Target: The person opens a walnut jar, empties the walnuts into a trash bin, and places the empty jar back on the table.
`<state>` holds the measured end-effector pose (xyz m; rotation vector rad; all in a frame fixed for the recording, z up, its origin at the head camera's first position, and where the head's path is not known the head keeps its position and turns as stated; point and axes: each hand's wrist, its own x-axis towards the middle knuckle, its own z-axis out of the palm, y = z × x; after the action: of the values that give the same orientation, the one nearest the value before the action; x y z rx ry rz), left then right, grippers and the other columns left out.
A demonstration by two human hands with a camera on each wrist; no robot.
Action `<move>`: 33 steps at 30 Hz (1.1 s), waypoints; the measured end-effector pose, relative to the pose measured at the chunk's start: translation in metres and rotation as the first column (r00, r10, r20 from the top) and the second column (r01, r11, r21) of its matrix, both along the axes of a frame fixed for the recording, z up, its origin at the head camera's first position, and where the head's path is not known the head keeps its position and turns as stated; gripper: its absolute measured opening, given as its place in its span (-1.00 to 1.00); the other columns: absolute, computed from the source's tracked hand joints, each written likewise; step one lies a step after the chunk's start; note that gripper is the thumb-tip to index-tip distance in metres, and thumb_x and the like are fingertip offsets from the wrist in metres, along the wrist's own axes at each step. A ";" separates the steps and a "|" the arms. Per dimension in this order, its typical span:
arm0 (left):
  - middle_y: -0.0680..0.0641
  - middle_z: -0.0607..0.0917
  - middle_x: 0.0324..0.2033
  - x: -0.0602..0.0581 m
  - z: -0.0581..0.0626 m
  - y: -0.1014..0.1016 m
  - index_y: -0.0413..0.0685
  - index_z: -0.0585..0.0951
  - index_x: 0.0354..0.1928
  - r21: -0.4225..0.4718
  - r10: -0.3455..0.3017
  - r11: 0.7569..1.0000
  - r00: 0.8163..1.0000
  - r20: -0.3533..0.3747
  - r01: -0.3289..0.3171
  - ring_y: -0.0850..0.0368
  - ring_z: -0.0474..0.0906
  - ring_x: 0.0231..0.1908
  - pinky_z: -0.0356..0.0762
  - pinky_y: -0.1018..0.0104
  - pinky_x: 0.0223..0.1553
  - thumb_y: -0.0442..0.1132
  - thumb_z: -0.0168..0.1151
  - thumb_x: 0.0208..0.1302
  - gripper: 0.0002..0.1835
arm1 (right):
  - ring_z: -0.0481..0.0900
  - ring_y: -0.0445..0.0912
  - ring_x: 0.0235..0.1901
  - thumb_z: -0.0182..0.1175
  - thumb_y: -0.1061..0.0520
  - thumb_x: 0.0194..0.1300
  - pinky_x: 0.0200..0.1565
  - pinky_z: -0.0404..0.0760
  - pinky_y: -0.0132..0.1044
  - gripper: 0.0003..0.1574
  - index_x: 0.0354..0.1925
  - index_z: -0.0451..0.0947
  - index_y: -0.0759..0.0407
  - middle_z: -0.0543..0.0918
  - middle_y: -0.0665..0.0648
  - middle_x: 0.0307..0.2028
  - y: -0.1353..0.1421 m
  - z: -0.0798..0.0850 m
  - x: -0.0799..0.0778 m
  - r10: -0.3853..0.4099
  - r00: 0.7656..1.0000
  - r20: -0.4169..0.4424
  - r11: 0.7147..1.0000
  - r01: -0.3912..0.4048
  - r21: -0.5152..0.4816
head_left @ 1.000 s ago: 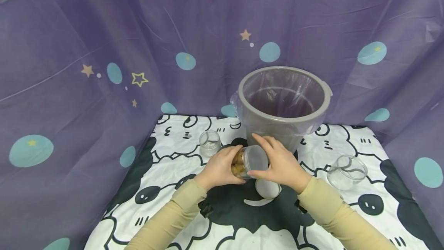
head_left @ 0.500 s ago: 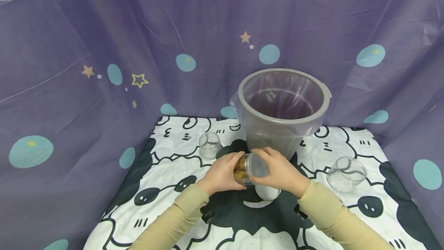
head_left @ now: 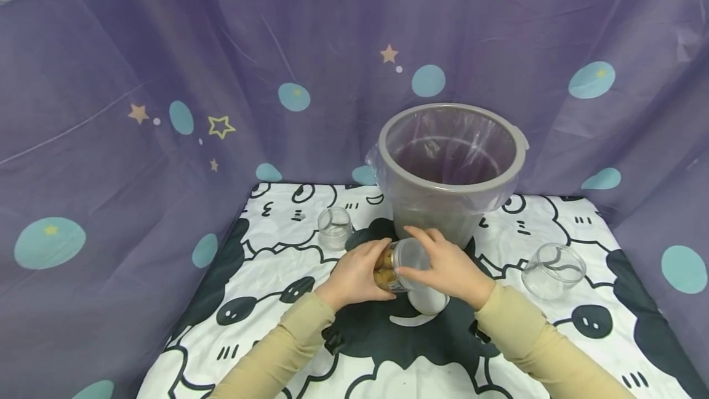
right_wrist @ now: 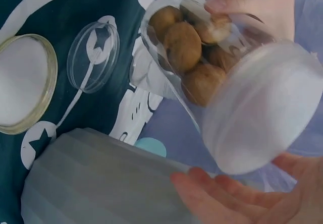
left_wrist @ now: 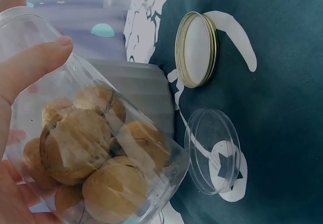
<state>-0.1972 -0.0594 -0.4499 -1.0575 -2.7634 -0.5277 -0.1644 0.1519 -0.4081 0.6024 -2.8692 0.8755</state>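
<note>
A clear jar of walnuts [left_wrist: 75, 143] is tilted on its side above the middle of the cloth. My left hand [head_left: 357, 273] grips its body, the thumb lying along the clear wall. Around the jar's translucent whitish lid [right_wrist: 267, 108] stands my right hand [head_left: 451, 266], its fingers fairly straight and spread at the rim; most of them look apart from it in the right wrist view. The lid is still on the jar. Below lies a gold-rimmed lid [left_wrist: 197, 50] with a white inside, next to a clear shallow lid [left_wrist: 214, 151].
Behind the hands stands a grey bin [head_left: 432, 220] with a clear plastic liner over its rim. A small clear open jar [head_left: 335, 229] is at the left, a wider clear jar [head_left: 552, 273] at the right. A purple curtain [head_left: 332, 29] hangs behind the patterned cloth [head_left: 266, 294].
The right hand's fingers closed on the lid half a second ago and have since loosened and spread. The jar first dropped slightly; the left hand keeps its grip.
</note>
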 end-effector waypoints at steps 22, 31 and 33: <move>-0.06 0.49 0.16 0.000 -0.002 -0.004 -0.06 0.25 0.32 0.038 0.006 0.999 1.000 0.003 -0.006 0.07 0.50 0.07 0.53 0.21 0.05 0.19 0.53 -0.35 0.12 | 0.57 -0.04 -0.18 0.43 -0.22 -0.16 -0.27 0.62 -0.16 -0.04 0.22 0.35 -0.07 0.48 0.11 -0.02 -0.002 0.006 0.000 0.164 0.974 -0.156 0.983 -0.147 0.112; -0.06 0.49 0.16 0.000 -0.001 -0.003 -0.05 0.24 0.32 0.047 0.005 0.999 1.000 0.028 -0.006 0.07 0.50 0.05 0.54 0.20 0.03 0.18 0.53 -0.34 0.11 | 0.49 0.04 -0.02 0.50 -0.08 -0.22 -0.21 0.61 -0.10 -0.03 0.21 0.36 -0.08 0.41 0.15 0.10 -0.001 0.010 -0.002 0.224 0.968 -0.111 0.972 -0.213 0.100; -0.06 0.49 0.15 -0.001 -0.001 -0.002 -0.05 0.24 0.32 0.049 0.005 0.999 1.000 0.030 -0.006 0.07 0.50 0.05 0.54 0.20 0.03 0.18 0.53 -0.34 0.11 | 0.48 0.06 0.00 0.50 -0.04 -0.23 -0.18 0.60 -0.08 -0.03 0.22 0.37 -0.08 0.39 0.16 0.12 0.000 0.010 -0.002 0.238 0.965 -0.114 0.969 -0.228 0.095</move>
<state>-0.1981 -0.0619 -0.4506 -1.0393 -2.7634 -0.6126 -0.1668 0.1522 -0.3985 0.9836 -2.7703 0.7198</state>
